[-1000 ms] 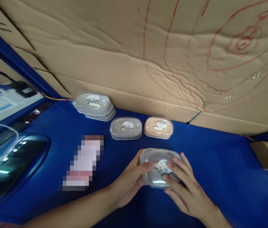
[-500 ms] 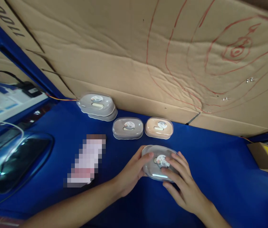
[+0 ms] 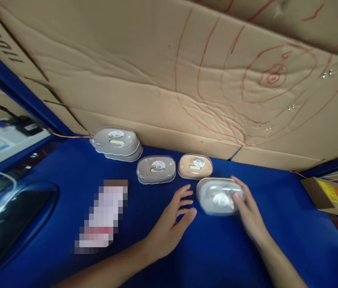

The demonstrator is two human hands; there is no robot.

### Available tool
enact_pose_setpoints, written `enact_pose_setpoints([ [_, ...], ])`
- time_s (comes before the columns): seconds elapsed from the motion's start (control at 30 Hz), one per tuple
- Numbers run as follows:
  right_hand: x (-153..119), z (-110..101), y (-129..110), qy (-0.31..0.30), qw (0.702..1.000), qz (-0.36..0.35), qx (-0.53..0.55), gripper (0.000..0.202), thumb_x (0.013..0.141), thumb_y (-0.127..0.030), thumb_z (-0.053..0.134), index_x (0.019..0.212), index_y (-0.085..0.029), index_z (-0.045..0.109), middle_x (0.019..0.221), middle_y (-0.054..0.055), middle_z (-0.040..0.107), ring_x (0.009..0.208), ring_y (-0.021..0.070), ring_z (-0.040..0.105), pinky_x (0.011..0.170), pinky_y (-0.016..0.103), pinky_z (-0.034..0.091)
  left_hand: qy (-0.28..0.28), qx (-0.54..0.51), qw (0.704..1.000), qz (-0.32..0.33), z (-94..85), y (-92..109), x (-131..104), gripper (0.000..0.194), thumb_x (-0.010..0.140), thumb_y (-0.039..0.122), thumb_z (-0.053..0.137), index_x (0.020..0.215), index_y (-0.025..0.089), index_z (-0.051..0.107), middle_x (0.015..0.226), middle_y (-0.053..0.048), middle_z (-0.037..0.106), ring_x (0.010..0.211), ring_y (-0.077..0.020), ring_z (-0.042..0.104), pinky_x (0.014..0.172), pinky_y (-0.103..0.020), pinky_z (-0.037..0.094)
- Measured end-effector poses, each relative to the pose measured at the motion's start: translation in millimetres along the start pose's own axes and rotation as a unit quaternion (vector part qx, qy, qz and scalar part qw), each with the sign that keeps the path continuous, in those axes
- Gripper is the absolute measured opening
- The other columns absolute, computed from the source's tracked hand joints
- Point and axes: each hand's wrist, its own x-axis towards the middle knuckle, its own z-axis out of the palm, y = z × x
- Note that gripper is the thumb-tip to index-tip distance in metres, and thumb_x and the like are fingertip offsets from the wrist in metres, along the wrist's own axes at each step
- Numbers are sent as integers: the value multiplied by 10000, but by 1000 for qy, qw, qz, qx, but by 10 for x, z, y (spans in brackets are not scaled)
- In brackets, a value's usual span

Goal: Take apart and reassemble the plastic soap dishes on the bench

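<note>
A grey soap box with a clear lid and a round white label is gripped at its right end by my right hand, thumb on top. It is slightly blurred. To its left my left hand is open, fingers apart, holding nothing and not touching the box. Behind the hands a grey lidded box and a smaller peach lidded box lie side by side on the blue surface. Farther back on the left, a larger grey box sits on another similar one.
A pixelated pinkish-white oblong lies left of my left hand. Beyond it are a dark glossy device and cables. A cardboard wall with red drawn rings closes the back. An open carton stands at the right.
My left hand has let go of the grey soap box and drawn away to its left. My right hand has shifted the box rightward and now grips its right end. The view has tilted slightly.
</note>
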Motion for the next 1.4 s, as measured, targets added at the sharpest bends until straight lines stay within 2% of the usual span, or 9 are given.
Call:
enact_pose_setpoints([
  [0.1,264,-248,196,133,987,88,-32,702,913,-745,632,1466,-317,570,1530,47,593,1429,308,543,1241,495,398,34,228,971,62,-61,-8,38,513,1074,444,518,1544,270,410,1611,-167,438,1449,-303,509,1161,-514,480],
  [0.23,452,-416,418,185,978,96,-32,734,958,-778,507,1523,-310,487,1543,52,578,1446,294,537,1223,488,428,137,552,797,203,-283,155,145,468,1022,297,595,1482,223,552,1685,-194,364,1564,-403,350,1249,-625,325],
  [0.33,480,-413,505,195,977,72,-51,783,952,-766,531,1574,-304,419,1631,62,490,1515,289,458,1266,479,362,226,665,692,170,-488,230,262,549,1016,299,601,1538,148,523,1718,-261,286,1586,-484,274,1245,-693,258],
  [0.47,504,-379,518,194,974,24,-111,854,943,-777,523,1608,-261,381,1697,116,387,1574,330,358,1304,535,263,212,735,639,84,-679,221,327,657,988,334,662,1580,117,475,1673,-295,367,1542,-525,335,1190,-785,240],
  [0.7,244,-208,131,198,936,-164,-239,615,1051,-551,503,1578,-242,433,1660,146,411,1580,327,319,1298,608,205,114,716,686,63,-641,440,138,517,845,351,850,1319,222,689,1335,-190,627,1286,-434,598,1163,-754,317],
  [0.87,-207,176,-142,-119,894,-323,-287,720,1038,-563,572,1639,-259,316,1651,193,391,1522,363,414,1179,584,435,-69,537,839,54,-450,628,-12,528,826,423,844,1300,297,647,1366,-78,583,1211,-312,643,1029,-472,544],
  [0.97,-350,346,-184,-190,858,-381,-287,1148,850,-826,655,1682,-190,184,1684,272,264,1555,449,325,1154,639,438,-50,456,887,62,-459,656,10,491,886,492,774,1306,293,613,1321,-56,591,1152,-251,662,1001,-394,553],
  [1.1,-402,380,-236,-208,826,-413,-323,1066,845,-814,675,1639,-199,316,1684,275,259,1547,469,321,1160,675,400,83,573,813,65,-638,494,135,396,902,425,750,1241,252,643,1323,-98,601,1212,-342,620,1034,-540,514],
  [1.4,-495,380,-391,-211,870,-397,-201,295,1100,-418,442,1216,-193,593,1107,107,683,1045,260,648,969,465,528,48,644,759,82,-449,325,16,453,990,458,661,1355,194,617,1438,-191,596,1357,-403,564,1108,-619,451],
])
